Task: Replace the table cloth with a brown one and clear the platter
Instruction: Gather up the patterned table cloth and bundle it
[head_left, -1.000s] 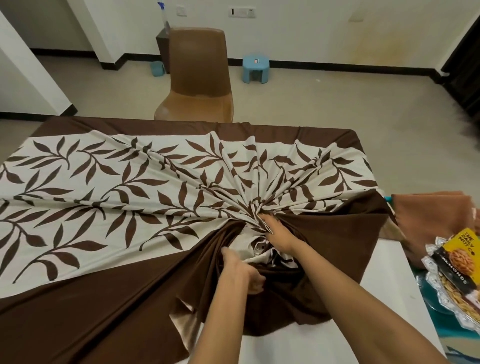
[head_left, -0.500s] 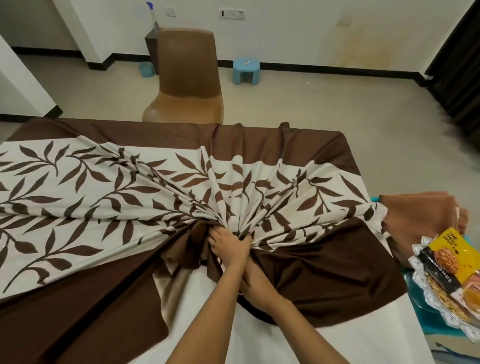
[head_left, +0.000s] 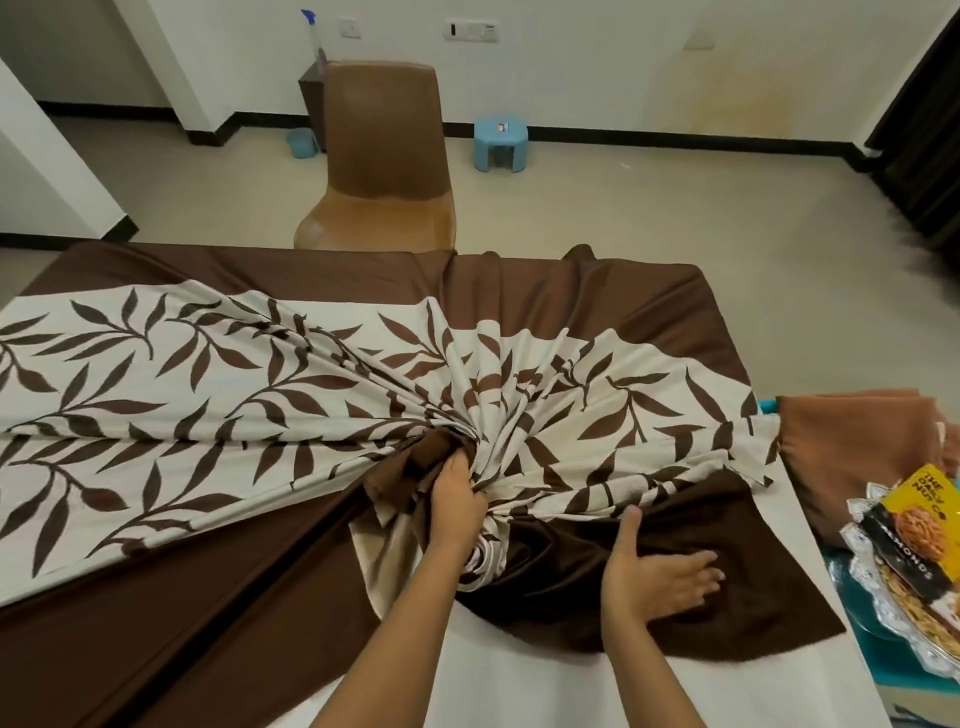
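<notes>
Surface: white top, bared only at the near-right corner; the rest lies under the leaf-print table cloth, cream centre with brown leaves and a dark brown border. The cloth is drawn into a radiating bunch near the middle of the near edge, its far and left parts spread across the surface. Brown chair stands at the far side, tucked to the edge. Folded brown cloth lies off the right end of the surface, just beside the leaf-print cloth's corner, not unfolded. Silver platter sits near it at the right edge of view, on something teal; not cleared, it carries snack packets. Hands apart: left hand is clenched on the gathered knot of the leaf-print cloth; right hand lies flat with fingers spread on the dark border fold, near the left, pressing and not gripping. Almonds packet, yellow and black, rests on top of the platter. Progress, as judged: removal of the patterned cloth is under way, perhaps a quarter gathered. Left to do: finish bunching and lift it off, spread the brown cloth over the surface, then empty the platter. Early stage overall.
</notes>
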